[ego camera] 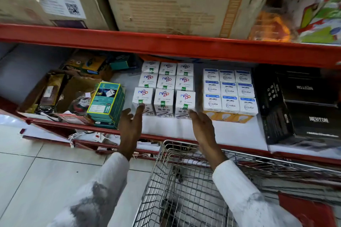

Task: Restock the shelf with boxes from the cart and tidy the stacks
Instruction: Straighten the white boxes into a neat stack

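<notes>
A block of small white Nippo boxes point(164, 83) stands in neat rows on the white lower shelf point(239, 134). Right of it sits a similar block of white Wipro Garnet bulb boxes point(228, 91). My left hand point(131, 125) is open, its fingertips touching the lower left front Nippo box. My right hand point(203, 128) is open too, its fingertips at the lower right front Nippo box. Both hands hold nothing. The wire cart point(184, 180) stands below my arms, and I see no boxes in it.
Black Neuton boxes point(304, 108) are stacked at the shelf's right. A teal charger box stack point(107, 103) and a cluttered brown carton point(55, 92) sit at the left. Large cartons point(175, 0) rest on the red upper shelf point(166, 44). Tiled floor point(46, 171) lies left of the cart.
</notes>
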Demonstrator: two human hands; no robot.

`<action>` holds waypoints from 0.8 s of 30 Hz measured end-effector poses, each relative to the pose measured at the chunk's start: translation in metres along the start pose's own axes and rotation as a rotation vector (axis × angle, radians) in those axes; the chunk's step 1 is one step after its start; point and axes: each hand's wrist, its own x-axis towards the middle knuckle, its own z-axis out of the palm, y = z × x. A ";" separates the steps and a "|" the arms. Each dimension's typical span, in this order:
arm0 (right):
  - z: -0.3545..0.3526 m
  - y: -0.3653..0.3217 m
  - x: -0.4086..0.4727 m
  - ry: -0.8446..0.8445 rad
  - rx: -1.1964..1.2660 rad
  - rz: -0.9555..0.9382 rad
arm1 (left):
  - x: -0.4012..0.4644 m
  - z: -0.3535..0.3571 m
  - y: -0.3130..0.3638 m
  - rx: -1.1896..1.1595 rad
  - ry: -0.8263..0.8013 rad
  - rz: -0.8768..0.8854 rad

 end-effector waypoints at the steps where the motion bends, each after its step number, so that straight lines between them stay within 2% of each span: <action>1: 0.005 0.000 0.004 0.001 0.000 0.012 | 0.003 0.001 0.003 -0.016 -0.014 -0.006; 6: 0.020 0.003 0.016 0.029 0.051 0.093 | 0.016 0.001 0.009 -0.051 -0.114 -0.048; 12: 0.028 0.003 0.021 0.038 0.122 0.111 | 0.032 0.001 0.006 -0.067 -0.204 0.002; 24: 0.032 0.005 0.028 0.031 0.123 0.098 | 0.048 0.005 0.002 -0.020 -0.198 -0.025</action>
